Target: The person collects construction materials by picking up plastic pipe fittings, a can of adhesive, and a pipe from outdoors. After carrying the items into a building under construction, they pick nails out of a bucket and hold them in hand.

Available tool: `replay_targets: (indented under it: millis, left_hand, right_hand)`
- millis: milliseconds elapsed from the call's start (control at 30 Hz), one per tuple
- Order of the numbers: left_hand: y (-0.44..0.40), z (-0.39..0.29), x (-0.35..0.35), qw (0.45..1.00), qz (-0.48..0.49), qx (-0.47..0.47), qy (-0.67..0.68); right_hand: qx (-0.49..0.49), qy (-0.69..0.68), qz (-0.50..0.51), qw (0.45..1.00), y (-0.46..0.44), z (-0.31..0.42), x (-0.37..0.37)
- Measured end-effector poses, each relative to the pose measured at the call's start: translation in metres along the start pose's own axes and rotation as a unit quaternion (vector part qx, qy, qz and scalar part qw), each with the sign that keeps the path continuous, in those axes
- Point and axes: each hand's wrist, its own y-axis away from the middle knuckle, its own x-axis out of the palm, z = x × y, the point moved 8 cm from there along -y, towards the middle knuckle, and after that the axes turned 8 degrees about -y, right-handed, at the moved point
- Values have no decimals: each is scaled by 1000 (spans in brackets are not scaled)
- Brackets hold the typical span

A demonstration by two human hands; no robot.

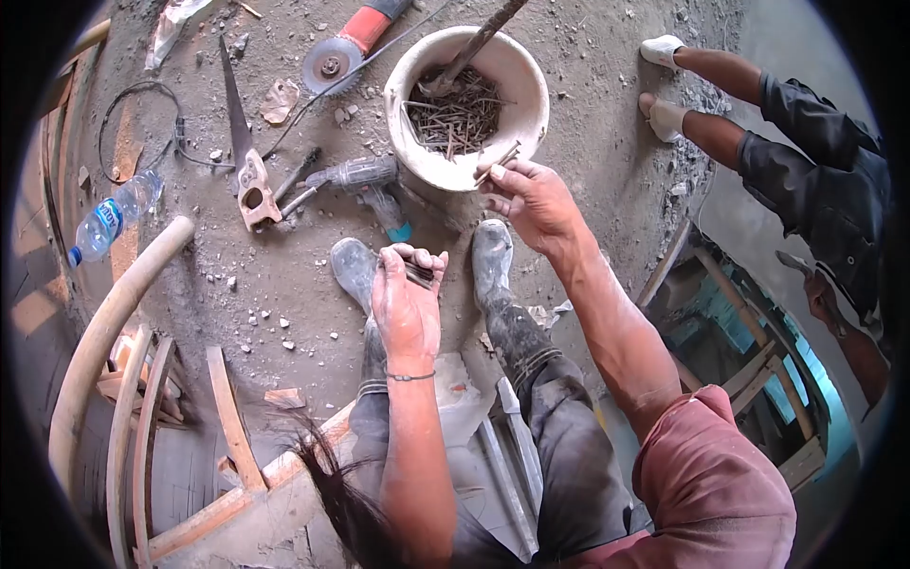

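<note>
My left hand (408, 299) is raised palm up above my boots, its fingers curled round several dark nails (419, 275). To its right, my right hand (533, 204) pinches a few thin nails (499, 166) between thumb and fingers, at the near rim of a white bucket (399, 114). Inside the bucket lie many rusty nails (455, 116), with a hammer-like tool (469, 62) leaning in them, its handle sticking out over the far rim.
A drill (365, 175), handsaw (242, 133), angle grinder (351, 43) and water bottle (116, 216) lie on the dusty ground at left. Curved wooden pieces (123, 322) stand at lower left. Another person (815, 161) is at the right, holding a trowel.
</note>
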Motion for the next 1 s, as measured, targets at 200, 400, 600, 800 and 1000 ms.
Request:
replay_targets:
  millis: [200, 400, 600, 800, 1000]
  left_hand:
    - [4, -3, 0, 999, -10, 3, 44]
    - [19, -22, -2, 994, -35, -10, 107]
    - [31, -38, -56, 993, -105, 17, 40]
    - [43, -49, -94, 976, -216, 9, 32]
    - [52, -57, -109, 969, -236, 9, 71]
  right_hand:
    - [-108, 276, 74, 952, 58, 3, 54]
    - [-318, 547, 140, 762, 140, -3, 134]
    - [-250, 507, -58, 822, 58, -48, 77]
    - [-113, 665, -14, 738, -77, -176, 8]
    - [-17, 758, -135, 638, -125, -211, -38]
